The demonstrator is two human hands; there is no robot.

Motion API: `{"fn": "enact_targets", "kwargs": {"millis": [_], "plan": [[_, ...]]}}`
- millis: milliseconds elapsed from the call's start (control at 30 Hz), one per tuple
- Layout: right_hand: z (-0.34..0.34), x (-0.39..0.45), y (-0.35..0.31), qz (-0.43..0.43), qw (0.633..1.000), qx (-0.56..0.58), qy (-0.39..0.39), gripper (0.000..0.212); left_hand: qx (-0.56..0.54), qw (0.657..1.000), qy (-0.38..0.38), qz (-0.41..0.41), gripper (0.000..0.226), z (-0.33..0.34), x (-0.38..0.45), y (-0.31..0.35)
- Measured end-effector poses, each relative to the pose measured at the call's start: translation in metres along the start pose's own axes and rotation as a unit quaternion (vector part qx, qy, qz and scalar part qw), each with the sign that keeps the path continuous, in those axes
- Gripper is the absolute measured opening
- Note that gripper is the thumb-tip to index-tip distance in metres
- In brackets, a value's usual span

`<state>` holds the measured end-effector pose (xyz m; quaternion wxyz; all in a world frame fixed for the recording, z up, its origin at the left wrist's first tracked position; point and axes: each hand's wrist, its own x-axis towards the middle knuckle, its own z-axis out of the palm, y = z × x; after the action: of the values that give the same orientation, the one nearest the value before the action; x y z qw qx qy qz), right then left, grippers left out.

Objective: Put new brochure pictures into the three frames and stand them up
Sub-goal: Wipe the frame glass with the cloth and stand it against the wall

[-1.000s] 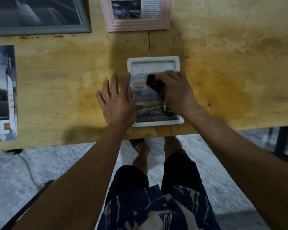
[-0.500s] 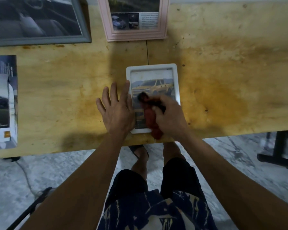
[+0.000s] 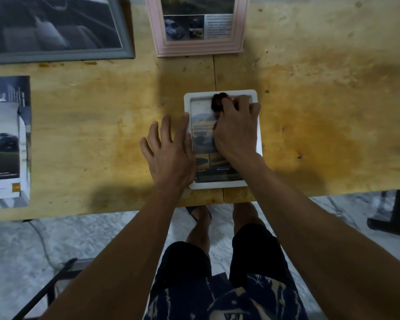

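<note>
A small white frame (image 3: 219,186) lies flat near the table's front edge, with a brochure picture of a yellow vehicle (image 3: 202,132) inside it. My left hand (image 3: 169,153) rests flat, fingers spread, on the frame's left border and the table. My right hand (image 3: 237,130) is closed around a dark red cloth (image 3: 217,103) and presses it on the top of the frame's glass. At the back stand a pink frame (image 3: 199,46) and a grey frame (image 3: 62,54), both with pictures in them.
Leftover brochure pages (image 3: 6,139) lie at the table's left edge. The wooden table (image 3: 321,112) ends just below the white frame; my legs and the grey floor show beneath. A dark stand (image 3: 395,218) is on the floor at right.
My right hand with the cloth went from the frame's upper part down to its lower edge, and is now back up at the top. My left hand stayed on the frame's left side.
</note>
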<state>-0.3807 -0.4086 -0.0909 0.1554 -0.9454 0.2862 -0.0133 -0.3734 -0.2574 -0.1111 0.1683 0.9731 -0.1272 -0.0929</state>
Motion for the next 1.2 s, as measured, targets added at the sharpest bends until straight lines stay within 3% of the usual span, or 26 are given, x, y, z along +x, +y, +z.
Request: {"fn": "enact_targets", "kwargs": {"millis": [267,467,667,800,900,1067,1200], "plan": [[0.003,-0.016,-0.016,-0.107,0.992,-0.022,-0.055,0.041,-0.004,1.000,0.004,-0.003,0.043,0.002,0.000,0.000],[-0.015,-0.044,0.024,-0.219,0.968,-0.102,-0.070,0.044,0.000,1.000,0.009,-0.001,0.045,0.001,-0.001,0.000],[-0.026,-0.027,0.041,-0.097,0.990,-0.105,0.020,0.040,-0.005,1.000,0.015,0.002,0.045,0.000,0.000,0.001],[-0.014,-0.052,0.038,-0.072,0.996,-0.061,0.006,0.041,-0.004,1.000,0.014,0.002,0.045,0.001,-0.001,0.001],[-0.004,-0.064,0.039,-0.104,0.993,-0.034,-0.045,0.040,-0.013,1.000,0.019,0.005,0.044,0.000,0.000,0.000],[-0.008,-0.071,0.023,-0.181,0.981,0.016,-0.064,0.036,-0.023,1.000,0.012,0.011,0.042,-0.003,0.003,-0.003],[-0.013,-0.075,0.019,-0.238,0.965,-0.020,-0.110,0.035,-0.025,1.000,0.004,0.013,0.043,-0.005,0.004,-0.003]]}}
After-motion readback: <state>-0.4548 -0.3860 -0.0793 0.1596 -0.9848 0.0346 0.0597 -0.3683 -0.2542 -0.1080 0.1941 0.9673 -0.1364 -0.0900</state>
